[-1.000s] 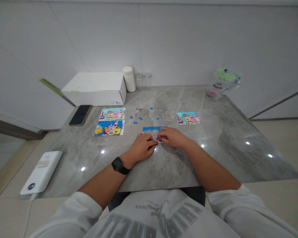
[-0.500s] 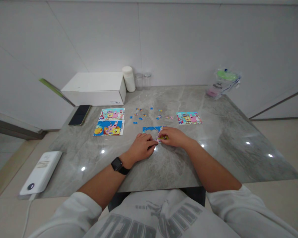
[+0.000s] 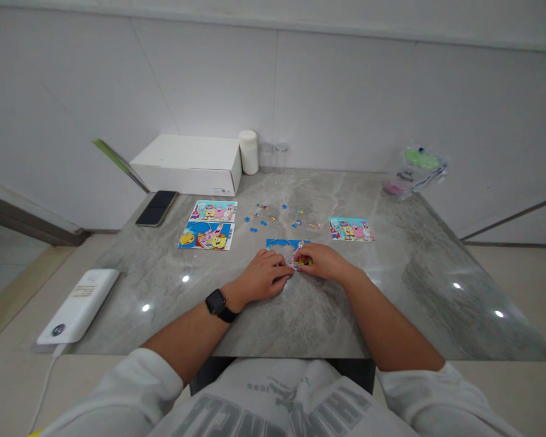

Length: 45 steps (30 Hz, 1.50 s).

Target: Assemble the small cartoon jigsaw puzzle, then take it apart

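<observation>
As right hand (image 3: 324,261) covers puzzle (image 3: 278,243), part hidden

Running open over the bench (image 3: 432,297) at right of the frame, below the plastic bag (image 3: 416,173) and right-hand card (image 3: 352,230). Being blocked at centre by the left hand (image 3: 264,276) and right hand (image 3: 326,261); just above, skirting loose puzzle pieces (image 3: 296,224). Along upper left and centre, meeting the white box (image 3: 186,165), bottle (image 3: 249,153) and jars (image 3: 281,158).
</observation>
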Each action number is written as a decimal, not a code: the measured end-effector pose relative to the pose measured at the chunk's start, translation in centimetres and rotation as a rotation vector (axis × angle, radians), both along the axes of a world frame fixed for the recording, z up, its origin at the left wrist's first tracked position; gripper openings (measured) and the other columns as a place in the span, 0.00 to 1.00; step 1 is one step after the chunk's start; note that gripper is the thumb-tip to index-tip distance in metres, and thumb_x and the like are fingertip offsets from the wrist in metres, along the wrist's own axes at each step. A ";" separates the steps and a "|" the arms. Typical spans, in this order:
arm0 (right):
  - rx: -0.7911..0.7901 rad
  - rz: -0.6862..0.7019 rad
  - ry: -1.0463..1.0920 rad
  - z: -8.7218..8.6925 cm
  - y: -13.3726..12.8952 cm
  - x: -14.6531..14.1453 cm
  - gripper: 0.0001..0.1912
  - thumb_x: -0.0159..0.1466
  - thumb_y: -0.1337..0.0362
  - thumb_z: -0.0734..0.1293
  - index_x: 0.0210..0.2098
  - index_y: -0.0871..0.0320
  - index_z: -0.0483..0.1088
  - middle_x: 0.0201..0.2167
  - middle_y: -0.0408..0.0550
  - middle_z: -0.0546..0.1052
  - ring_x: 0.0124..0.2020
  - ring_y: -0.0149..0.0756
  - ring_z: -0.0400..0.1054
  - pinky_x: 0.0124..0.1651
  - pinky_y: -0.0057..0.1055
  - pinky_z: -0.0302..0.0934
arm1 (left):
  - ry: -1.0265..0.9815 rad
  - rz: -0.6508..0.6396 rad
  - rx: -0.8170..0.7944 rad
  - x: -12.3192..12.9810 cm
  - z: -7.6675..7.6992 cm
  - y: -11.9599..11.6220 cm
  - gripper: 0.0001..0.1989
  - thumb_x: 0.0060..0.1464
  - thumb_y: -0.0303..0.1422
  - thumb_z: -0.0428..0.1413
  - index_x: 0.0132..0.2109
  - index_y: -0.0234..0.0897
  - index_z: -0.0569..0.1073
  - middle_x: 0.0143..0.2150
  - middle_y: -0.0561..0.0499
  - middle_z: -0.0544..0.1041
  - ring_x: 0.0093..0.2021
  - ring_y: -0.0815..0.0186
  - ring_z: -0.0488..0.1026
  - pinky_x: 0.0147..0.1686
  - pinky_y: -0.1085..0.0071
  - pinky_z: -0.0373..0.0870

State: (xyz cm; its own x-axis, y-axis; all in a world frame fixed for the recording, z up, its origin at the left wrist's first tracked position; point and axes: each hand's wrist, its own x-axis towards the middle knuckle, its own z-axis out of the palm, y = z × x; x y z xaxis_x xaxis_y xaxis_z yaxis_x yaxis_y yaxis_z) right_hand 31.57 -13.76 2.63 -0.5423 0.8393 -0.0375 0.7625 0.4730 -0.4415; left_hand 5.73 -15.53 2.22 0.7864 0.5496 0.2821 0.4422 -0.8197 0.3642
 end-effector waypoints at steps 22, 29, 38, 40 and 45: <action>0.107 -0.108 0.125 -0.2 1.0 0.9 0.08 0.70 0.64 0.69 0.45 0.56 0.81 0.41 0.49 0.82 0.41 0.37 0.74 0.48 0.31 0.63 | -0.638 0.419 0.092 -2.3 4.2 4.3 0.10 0.67 0.30 0.53 0.50 0.41 0.78 0.40 0.49 0.78 0.40 0.64 0.73 0.46 0.63 0.73; 0.293 -0.533 0.122 -2.2 2.7 3.2 0.11 0.71 0.65 0.66 0.49 0.56 0.79 0.42 0.51 0.81 0.43 0.40 0.73 0.52 0.36 0.65 | -0.644 0.529 -0.086 -2.5 -1.3 6.1 0.15 0.66 0.32 0.54 0.58 0.40 0.73 0.42 0.51 0.75 0.37 0.68 0.71 0.40 0.70 0.71; 0.338 -0.624 0.097 -3.2 3.8 4.1 0.11 0.72 0.65 0.65 0.49 0.56 0.79 0.43 0.51 0.82 0.46 0.42 0.74 0.54 0.37 0.64 | -0.629 0.486 -0.193 -2.1 -2.0 7.1 0.17 0.64 0.30 0.56 0.59 0.41 0.73 0.43 0.51 0.76 0.37 0.67 0.71 0.40 0.68 0.70; 0.355 -0.613 0.086 -3.0 3.8 3.6 0.12 0.72 0.64 0.65 0.50 0.56 0.79 0.45 0.53 0.82 0.48 0.43 0.74 0.56 0.37 0.64 | -0.645 0.490 -0.211 -2.1 -2.0 7.1 0.18 0.64 0.30 0.56 0.59 0.41 0.73 0.43 0.51 0.76 0.37 0.67 0.71 0.39 0.68 0.70; 0.350 -0.566 -0.052 -1.7 4.6 2.2 0.14 0.73 0.64 0.64 0.52 0.56 0.79 0.51 0.56 0.81 0.54 0.47 0.72 0.60 0.40 0.61 | -0.666 0.469 -0.214 -2.1 -2.0 6.9 0.17 0.64 0.30 0.56 0.59 0.41 0.73 0.43 0.51 0.76 0.38 0.66 0.71 0.40 0.68 0.70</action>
